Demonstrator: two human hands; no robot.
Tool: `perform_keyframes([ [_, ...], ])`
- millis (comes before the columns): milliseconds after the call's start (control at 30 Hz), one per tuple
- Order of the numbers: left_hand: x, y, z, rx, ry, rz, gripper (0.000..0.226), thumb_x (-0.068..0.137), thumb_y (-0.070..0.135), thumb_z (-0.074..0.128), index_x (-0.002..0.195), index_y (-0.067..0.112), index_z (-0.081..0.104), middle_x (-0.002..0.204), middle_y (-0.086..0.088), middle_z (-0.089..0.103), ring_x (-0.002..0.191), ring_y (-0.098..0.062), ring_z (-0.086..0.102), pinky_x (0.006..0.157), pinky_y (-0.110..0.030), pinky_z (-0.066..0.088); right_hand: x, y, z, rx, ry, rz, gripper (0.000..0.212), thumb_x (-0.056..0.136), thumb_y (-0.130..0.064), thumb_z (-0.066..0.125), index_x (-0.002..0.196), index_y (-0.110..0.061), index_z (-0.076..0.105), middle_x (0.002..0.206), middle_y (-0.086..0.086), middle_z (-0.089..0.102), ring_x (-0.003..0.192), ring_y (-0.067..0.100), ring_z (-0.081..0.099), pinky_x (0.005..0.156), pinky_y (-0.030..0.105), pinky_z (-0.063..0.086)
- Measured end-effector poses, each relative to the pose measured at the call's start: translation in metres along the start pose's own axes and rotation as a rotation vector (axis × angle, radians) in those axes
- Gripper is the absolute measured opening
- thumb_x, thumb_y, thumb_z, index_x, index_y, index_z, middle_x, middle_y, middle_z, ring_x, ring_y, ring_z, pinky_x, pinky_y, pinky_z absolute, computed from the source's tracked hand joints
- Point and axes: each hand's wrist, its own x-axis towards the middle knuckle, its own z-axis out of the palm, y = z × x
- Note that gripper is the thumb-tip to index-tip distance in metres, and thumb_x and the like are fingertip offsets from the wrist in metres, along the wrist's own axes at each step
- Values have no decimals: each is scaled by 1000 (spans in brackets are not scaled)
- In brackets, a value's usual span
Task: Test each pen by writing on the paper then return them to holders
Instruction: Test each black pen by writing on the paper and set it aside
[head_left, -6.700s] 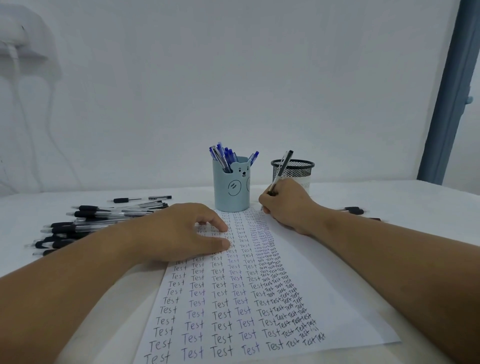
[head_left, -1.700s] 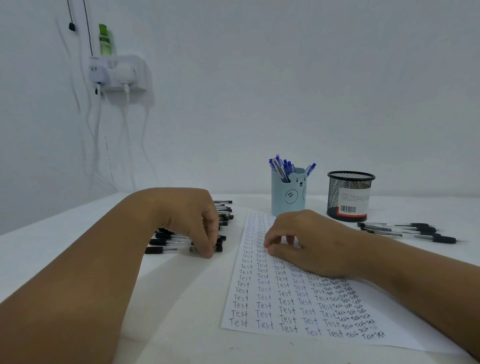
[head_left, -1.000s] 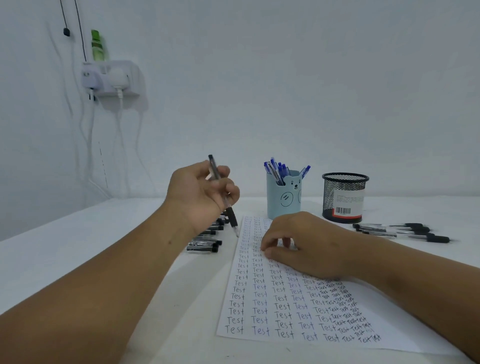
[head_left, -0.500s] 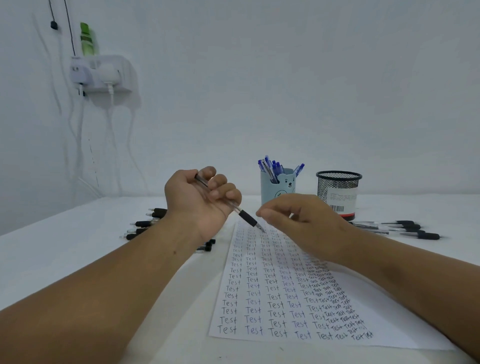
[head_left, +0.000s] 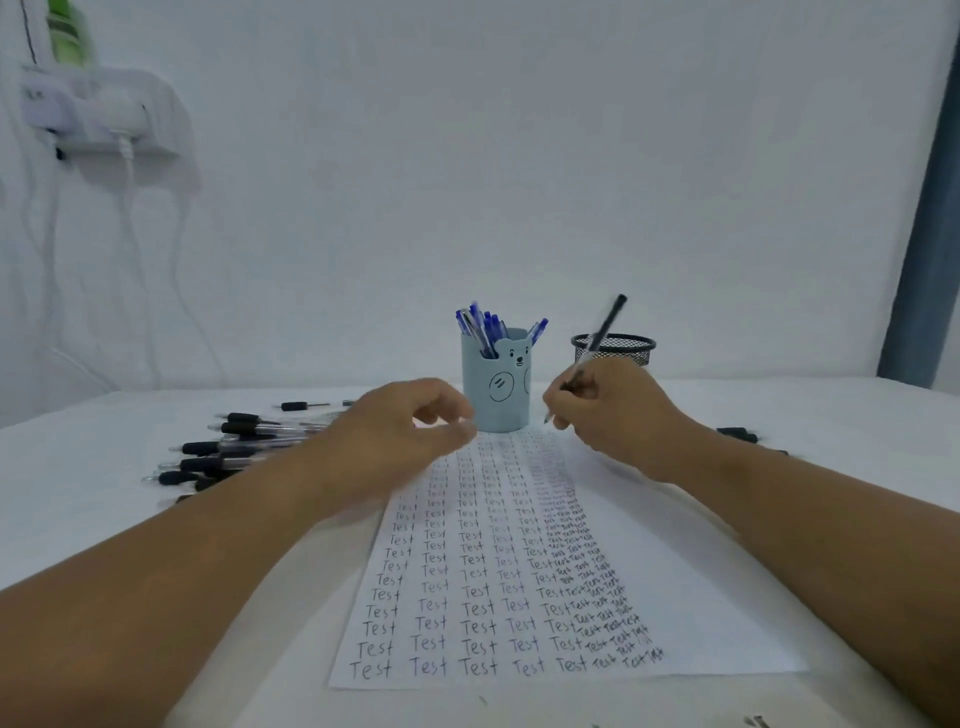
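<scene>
The pen was in my right hand, pinched near its grip, tip angled down toward the far end of the paper and barrel leaning back across the mesh holder. I judged this a writing grip, set so the tip could meet the sheet where space remained. Whether the tip touched the sheet I could not tell.

My left hand hovered at the paper's far left corner, fingers loosely curled and holding nothing; it was blurred, and I judged it was placed to steady the sheet.

The paper lay lengthwise on the counter, columns of "Test" filling most of it. The blue holder stood at its far end, packed with blue pens. A pile of black pens lay left of the sheet, within the left hand's reach. A few more pens lay at right.
</scene>
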Motion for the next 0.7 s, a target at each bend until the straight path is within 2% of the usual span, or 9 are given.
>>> perform_keyframes([
  [67,-1,-3,-1,197,-113,-37,17,89,49,68,104,41,68,113,24,55,102,8,50,84,-23,39,3,6,-1,165,0,86,20,91,-13,62,75,-7,71,67,2,71,51,10,52,50,25,43],
  [133,1,-4,-2,350,-183,-50,26,85,58,68,108,45,66,119,28,52,110,6,48,95,-26,37,6,10,0,264,9,142,23,92,-10,59,74,-2,69,66,5,68,52,15,50,48,27,41],
  [233,6,-8,-3,404,-224,-45,31,82,62,68,109,48,66,124,28,53,120,3,47,106,-28,37,10,14,5,249,21,188,23,93,-11,59,77,2,71,71,12,70,48,14,54,45,26,44],
  [400,10,-11,-4,408,-232,-35,33,81,62,69,110,47,66,122,28,52,118,3,47,101,-25,36,20,18,15,177,6,203,18,91,-11,60,82,-1,72,79,15,73,49,14,60,46,24,48],
  [567,12,-11,-4,423,-236,-20,35,80,63,69,111,47,66,117,30,51,116,5,47,97,-24,36,28,27,18,-44,21,109,28,88,-17,61,64,-9,73,79,9,76,58,17,57,56,27,45],
  [700,13,-12,-4,431,-233,-10,34,82,61,69,112,45,66,117,30,51,116,5,47,96,-23,35,31,31,21,-65,11,128,29,88,-17,60,63,-9,74,78,15,74,60,20,53,57,29,43],
])
